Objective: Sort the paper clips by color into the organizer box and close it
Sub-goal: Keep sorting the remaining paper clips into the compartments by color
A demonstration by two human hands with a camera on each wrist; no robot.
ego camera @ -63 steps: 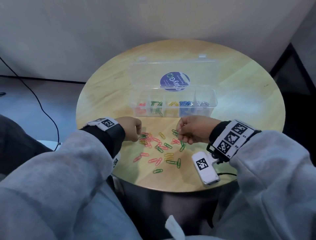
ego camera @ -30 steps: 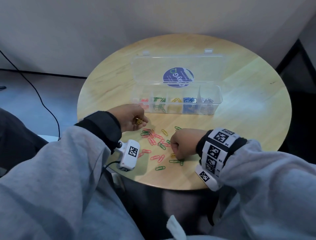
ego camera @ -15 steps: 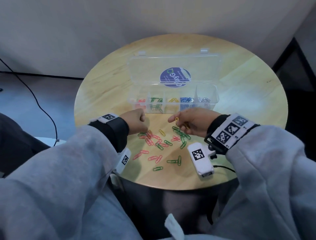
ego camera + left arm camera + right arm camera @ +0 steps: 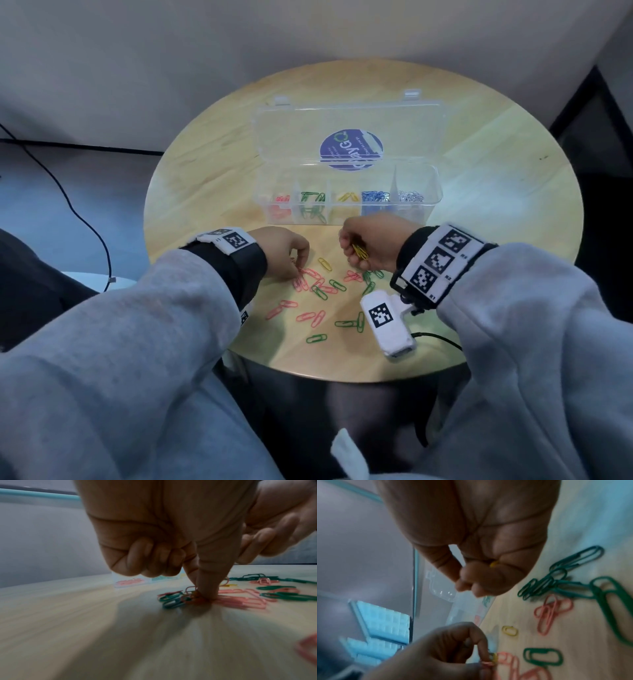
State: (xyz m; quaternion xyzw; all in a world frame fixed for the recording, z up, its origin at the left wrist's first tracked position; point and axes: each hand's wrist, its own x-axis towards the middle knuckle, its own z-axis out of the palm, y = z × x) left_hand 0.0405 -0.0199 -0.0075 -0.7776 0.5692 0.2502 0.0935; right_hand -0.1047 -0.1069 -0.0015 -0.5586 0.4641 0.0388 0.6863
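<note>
The clear organizer box (image 4: 434, 192) stands open at the table's middle, its lid (image 4: 291, 137) leaning back. Its compartments hold pink, green, yellow, blue and silver clips, from left to right. Loose pink clips (image 4: 310, 317), green clips (image 4: 316, 338) and a yellow clip (image 4: 324, 263) lie in front of it. My left hand (image 4: 301, 264) is down on the pile's left end, thumb and forefinger pinching a yellow clip (image 4: 494, 657) among pink ones. My right hand (image 4: 352, 251) hovers just before the box, curled round several yellow clips (image 4: 359, 254).
The round wooden table (image 4: 496, 205) ends close to my body, with a wall behind it. The white wrist camera (image 4: 387, 322) hangs over the table's front right. A black cable (image 4: 85, 222) runs over the floor at the left.
My right hand rose from the front of the pile to just before the box, yellow clips in it. My left hand came back down onto the pink clips.
</note>
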